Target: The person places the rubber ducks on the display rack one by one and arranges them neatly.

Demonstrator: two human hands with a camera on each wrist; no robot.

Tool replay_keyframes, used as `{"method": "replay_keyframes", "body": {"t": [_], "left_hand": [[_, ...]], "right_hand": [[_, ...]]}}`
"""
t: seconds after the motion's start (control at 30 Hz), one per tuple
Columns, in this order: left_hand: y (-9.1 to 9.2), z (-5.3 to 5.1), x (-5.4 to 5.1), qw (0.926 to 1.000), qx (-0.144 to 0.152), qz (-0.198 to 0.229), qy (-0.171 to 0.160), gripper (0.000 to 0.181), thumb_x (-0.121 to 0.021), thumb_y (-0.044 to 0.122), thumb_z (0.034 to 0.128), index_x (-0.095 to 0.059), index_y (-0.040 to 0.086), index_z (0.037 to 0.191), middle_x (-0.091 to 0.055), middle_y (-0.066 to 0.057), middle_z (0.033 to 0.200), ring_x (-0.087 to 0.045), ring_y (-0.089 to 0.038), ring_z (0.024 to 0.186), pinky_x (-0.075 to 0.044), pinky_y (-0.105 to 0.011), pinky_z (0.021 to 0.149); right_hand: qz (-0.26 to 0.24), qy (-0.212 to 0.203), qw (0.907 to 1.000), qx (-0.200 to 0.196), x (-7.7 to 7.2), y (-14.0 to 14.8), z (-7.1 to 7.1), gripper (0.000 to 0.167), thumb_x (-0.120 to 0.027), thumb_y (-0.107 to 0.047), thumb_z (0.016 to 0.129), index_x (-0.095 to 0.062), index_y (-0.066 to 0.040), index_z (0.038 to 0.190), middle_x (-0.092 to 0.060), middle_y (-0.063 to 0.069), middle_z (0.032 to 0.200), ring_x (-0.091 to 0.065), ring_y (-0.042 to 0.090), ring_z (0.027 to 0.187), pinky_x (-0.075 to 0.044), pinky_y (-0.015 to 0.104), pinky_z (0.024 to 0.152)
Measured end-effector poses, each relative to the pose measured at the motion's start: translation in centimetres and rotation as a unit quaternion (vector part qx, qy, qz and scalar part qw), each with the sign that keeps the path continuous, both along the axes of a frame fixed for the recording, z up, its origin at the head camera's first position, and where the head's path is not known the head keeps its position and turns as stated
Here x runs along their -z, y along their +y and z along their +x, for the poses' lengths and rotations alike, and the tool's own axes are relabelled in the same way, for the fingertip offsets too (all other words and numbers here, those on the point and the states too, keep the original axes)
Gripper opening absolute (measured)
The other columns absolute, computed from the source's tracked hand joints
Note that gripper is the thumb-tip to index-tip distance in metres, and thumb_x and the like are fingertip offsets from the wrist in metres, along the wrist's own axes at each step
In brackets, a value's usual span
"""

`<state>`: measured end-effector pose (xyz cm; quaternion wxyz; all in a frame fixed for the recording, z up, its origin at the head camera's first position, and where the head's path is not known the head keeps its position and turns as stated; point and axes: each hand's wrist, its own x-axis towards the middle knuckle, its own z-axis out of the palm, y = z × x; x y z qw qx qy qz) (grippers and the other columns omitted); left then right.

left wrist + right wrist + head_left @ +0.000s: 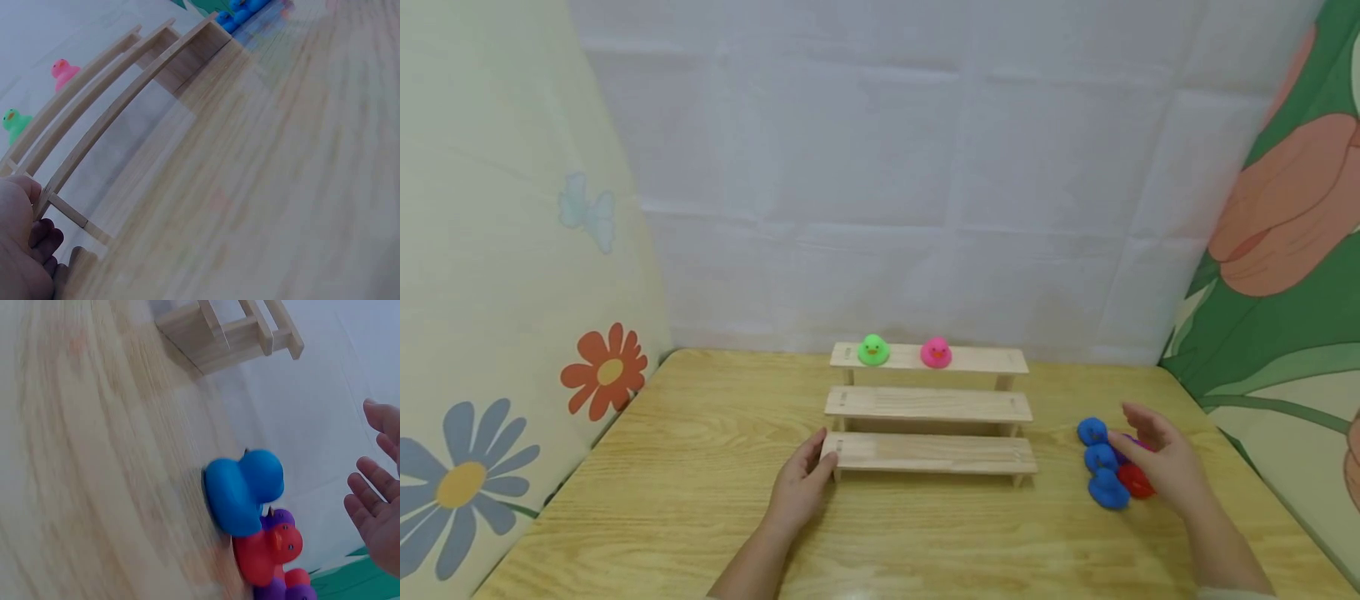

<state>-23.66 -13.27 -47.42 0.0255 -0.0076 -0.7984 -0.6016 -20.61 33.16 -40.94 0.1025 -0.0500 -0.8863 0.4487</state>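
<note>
A three-step wooden shelf [929, 452] stands on the table. My left hand [799, 486] grips the left end of its lowest step; in the left wrist view the hand's [22, 240] fingers curl by the board's end. On the top step sit a green rubber duck [873, 351] and a pink rubber duck [936, 353]. My right hand [1176, 467] hovers, fingers apart and holding nothing, above a group of ducks at the right. Several blue ducks [1108, 489], a red duck [1137, 481] and purple ones are there, partly hidden by the hand. The right wrist view shows a purple duck [284, 517] behind the red one.
The wood-grain table [700, 433] runs up to a white cloth backdrop [880, 167]. A flowered cloth [475, 292] hangs at the left, and a green cloth with pink tulips [1285, 217] at the right, close to the right hand's side.
</note>
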Motion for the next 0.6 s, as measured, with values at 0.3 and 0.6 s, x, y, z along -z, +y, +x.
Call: {"method": "replay_keyframes", "body": {"t": [0.3,0.6], "left_hand": [[0.0,0.0,0.0,1.0,0.0,-0.008,-0.001,0.054,-0.053,0.017,0.1013,-0.036,-0.003,0.149,-0.042,-0.024,0.15,-0.039,-0.037,0.141,-0.032,-0.05,0.117],[0.0,0.0,-0.1,1.0,0.002,-0.009,-0.003,0.055,-0.053,0.018,0.1013,-0.035,-0.003,0.149,-0.041,-0.024,0.151,-0.037,-0.037,0.142,-0.031,-0.05,0.118]], "right_hand": [[-0.014,0.001,0.9997,0.02,0.9,2.2,1.1,0.067,-0.065,-0.032,0.095,-0.038,0.003,0.145,-0.053,-0.021,0.127,-0.043,-0.023,0.105,-0.036,-0.006,0.079],[-0.024,-0.039,0.9967,0.066,1.6,3.4,2.1,0.073,-0.065,-0.04,0.094,-0.035,-0.003,0.149,-0.053,-0.009,0.141,-0.047,0.001,0.131,-0.035,-0.006,0.085]]}}
